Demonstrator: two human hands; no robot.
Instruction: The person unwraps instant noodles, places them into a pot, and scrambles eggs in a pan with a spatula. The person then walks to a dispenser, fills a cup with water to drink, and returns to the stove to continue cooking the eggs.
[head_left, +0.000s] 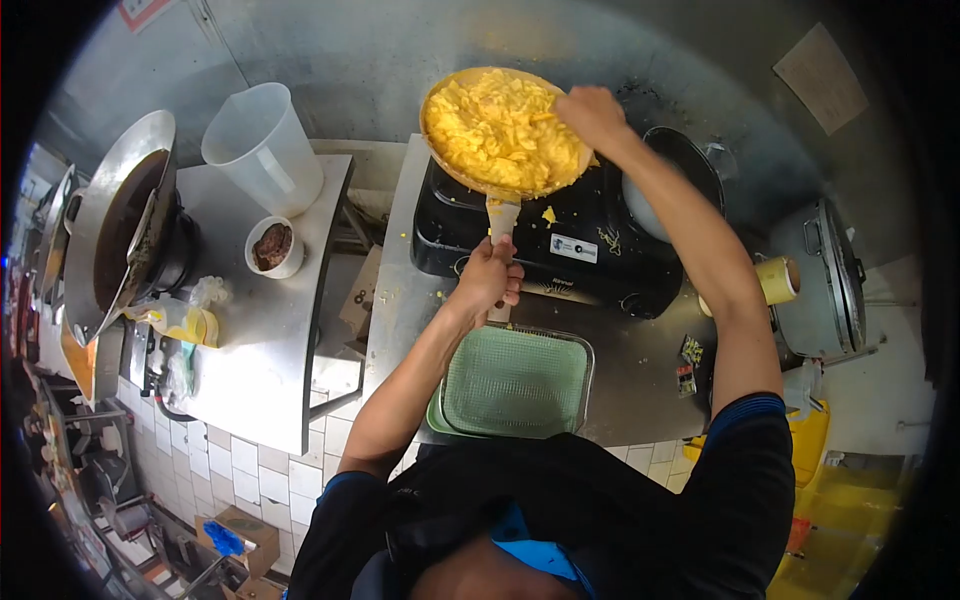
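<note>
My left hand (487, 276) is wrapped around the pale handle (503, 216) of a frying pan (477, 187). Yellow scrambled egg (495, 130) fills the pan, which is over the left side of a black tabletop gas stove (565, 262). At the pan's right edge, my right hand (592, 116) is closed, its fingers over the egg. Whatever it grips is hidden beneath the hand. Bits of egg lie on the stove top. A green tray (518, 382) sits on the metal counter just below my left hand.
Beside the stove's right end are a dark round pan (690, 165), a yellow roll (775, 281) and a large lidded pot (815, 285). On the left table stand a clear jug (262, 150), a white tub (290, 262) and a big wok (105, 215). A gap separates the two tables.
</note>
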